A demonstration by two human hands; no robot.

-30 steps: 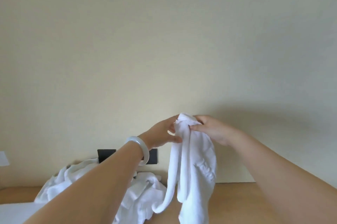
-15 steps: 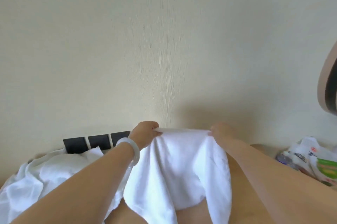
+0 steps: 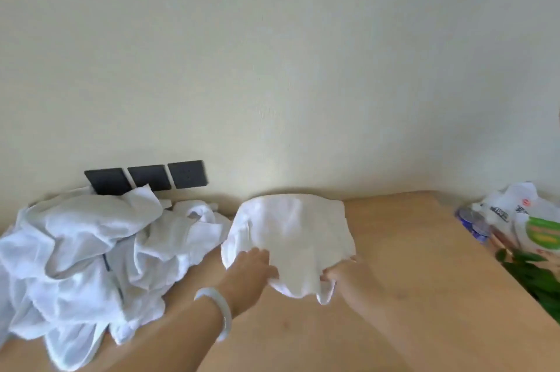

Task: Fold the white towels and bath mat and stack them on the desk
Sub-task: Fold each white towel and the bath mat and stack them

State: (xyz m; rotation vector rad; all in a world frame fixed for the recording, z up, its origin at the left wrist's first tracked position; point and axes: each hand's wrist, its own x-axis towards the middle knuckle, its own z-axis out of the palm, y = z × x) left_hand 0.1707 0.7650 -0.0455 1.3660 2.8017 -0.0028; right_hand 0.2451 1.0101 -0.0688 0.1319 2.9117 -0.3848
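A small white towel (image 3: pixel 291 232) lies spread on the wooden desk (image 3: pixel 409 265), its far edge close to the wall. My left hand (image 3: pixel 253 268) holds its near left corner, with a pale bangle on that wrist. Over at the near right corner, my right hand (image 3: pixel 341 276) grips the cloth, and a bit of towel droops below its fingers. The frame is blurred, so the exact finger positions are unclear. A rumpled pile of white towels (image 3: pixel 85 250) covers the left part of the desk.
Three dark wall sockets (image 3: pixel 148 179) sit behind the pile. At the desk's right end is a plastic bag of packaged goods (image 3: pixel 521 220), with green leaves (image 3: pixel 539 280) below it. Bare wood shows in front of and to the right of the towel.
The towel hung bunched between my hands, was then stretched wide by its top edge, and now lies on the desk. The view tilted downward.
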